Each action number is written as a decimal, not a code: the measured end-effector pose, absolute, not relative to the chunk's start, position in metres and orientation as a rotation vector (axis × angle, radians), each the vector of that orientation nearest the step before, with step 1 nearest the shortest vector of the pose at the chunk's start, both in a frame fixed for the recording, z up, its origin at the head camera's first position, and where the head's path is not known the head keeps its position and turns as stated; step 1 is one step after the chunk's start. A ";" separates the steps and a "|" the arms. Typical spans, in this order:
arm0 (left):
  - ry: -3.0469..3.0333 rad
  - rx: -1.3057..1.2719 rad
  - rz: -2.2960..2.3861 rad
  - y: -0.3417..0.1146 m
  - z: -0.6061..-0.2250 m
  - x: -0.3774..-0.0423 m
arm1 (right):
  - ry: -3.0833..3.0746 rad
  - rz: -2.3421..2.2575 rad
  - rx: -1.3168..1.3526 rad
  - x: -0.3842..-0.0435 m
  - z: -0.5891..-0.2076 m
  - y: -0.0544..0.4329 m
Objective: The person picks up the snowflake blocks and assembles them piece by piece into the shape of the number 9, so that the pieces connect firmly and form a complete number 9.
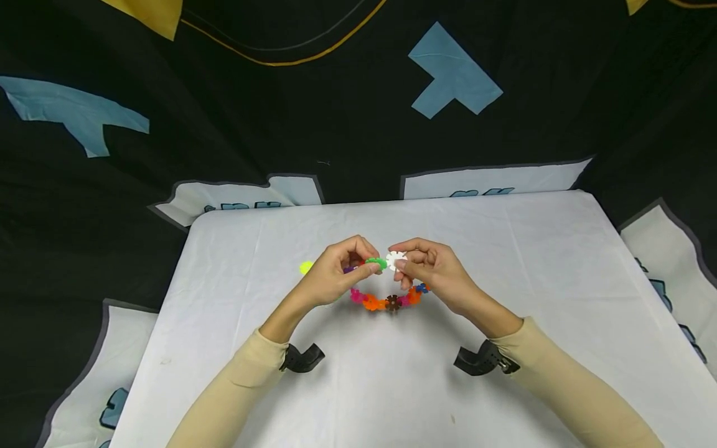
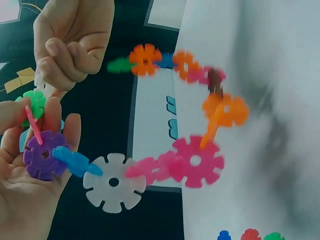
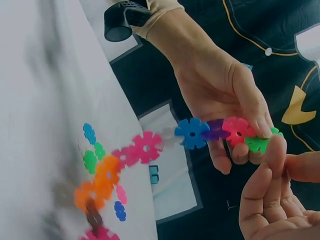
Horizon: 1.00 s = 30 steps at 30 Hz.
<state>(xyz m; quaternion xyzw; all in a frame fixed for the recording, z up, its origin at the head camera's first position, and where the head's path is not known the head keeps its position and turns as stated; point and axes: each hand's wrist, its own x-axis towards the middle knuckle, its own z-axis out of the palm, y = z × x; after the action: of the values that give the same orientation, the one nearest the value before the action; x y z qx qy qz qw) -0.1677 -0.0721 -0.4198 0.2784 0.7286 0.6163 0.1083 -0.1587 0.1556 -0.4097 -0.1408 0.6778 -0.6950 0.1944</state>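
Note:
My left hand [image 1: 330,277] pinches a green notched plastic disc [image 1: 376,263] between thumb and fingers. This disc ends a curved chain of interlocked discs, which runs through a purple disc [image 2: 45,155], a clear white disc [image 2: 114,182], a pink disc [image 2: 197,161] and orange and brown ones. Facing it, my right hand [image 1: 439,270] pinches a single white notched disc [image 1: 394,260] close beside the green one. Whether the two discs touch is unclear. Below the right hand hangs the chain's far part, with an orange disc [image 2: 145,60] and a green end piece [image 2: 119,65].
On the white-covered table [image 1: 392,386] lie several loose discs, among them a yellow disc [image 1: 305,267], a green disc [image 3: 90,162] and a blue disc [image 3: 120,211]. Black cloth [image 1: 313,124] hangs behind the table. Each wrist wears a black strap.

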 end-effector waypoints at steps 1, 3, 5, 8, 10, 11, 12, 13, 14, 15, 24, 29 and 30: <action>2.141 0.828 1.821 -0.072 -0.420 -0.168 | 1.903 -1.956 -0.390 -0.159 -0.410 0.155; 2.139 0.840 1.836 -0.071 -0.421 -0.168 | 1.910 -1.970 -0.384 -0.158 -0.409 0.155; 2.130 0.846 1.852 -0.070 -0.421 -0.168 | 1.916 -1.982 -0.380 -0.158 -0.409 0.155; 2.115 0.846 1.870 -0.069 -0.421 -0.168 | 1.915 -2.000 -0.368 -0.158 -0.409 0.155; 2.110 0.839 1.882 -0.068 -0.421 -0.168 | 1.915 -2.009 -0.363 -0.158 -0.409 0.155; 2.109 0.835 1.889 -0.068 -0.421 -0.168 | 1.914 -2.012 -0.362 -0.158 -0.409 0.155; 2.110 0.829 1.896 -0.068 -0.421 -0.167 | 1.913 -2.017 -0.364 -0.157 -0.409 0.155; 2.110 0.823 1.903 -0.068 -0.421 -0.167 | 1.910 -2.021 -0.368 -0.157 -0.409 0.155; 2.106 0.818 1.909 -0.068 -0.422 -0.167 | 1.907 -2.023 -0.374 -0.157 -0.409 0.154; 2.103 0.813 1.914 -0.067 -0.422 -0.167 | 1.902 -2.024 -0.383 -0.157 -0.409 0.154; 2.109 0.811 1.953 -0.065 -0.421 -0.167 | 1.929 -2.009 -0.427 -0.156 -0.411 0.152; 2.091 0.825 1.975 -0.064 -0.419 -0.168 | 1.958 -1.997 -0.425 -0.154 -0.409 0.153; 2.086 0.827 1.978 -0.064 -0.419 -0.168 | 1.966 -1.999 -0.432 -0.153 -0.410 0.153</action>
<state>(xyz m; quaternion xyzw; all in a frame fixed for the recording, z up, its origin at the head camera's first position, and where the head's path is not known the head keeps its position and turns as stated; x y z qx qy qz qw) -0.1678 -0.0638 -0.4186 0.2756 0.6954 0.6595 0.0750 -0.1531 0.1526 -0.4095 -0.1506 0.6851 -0.6963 0.1518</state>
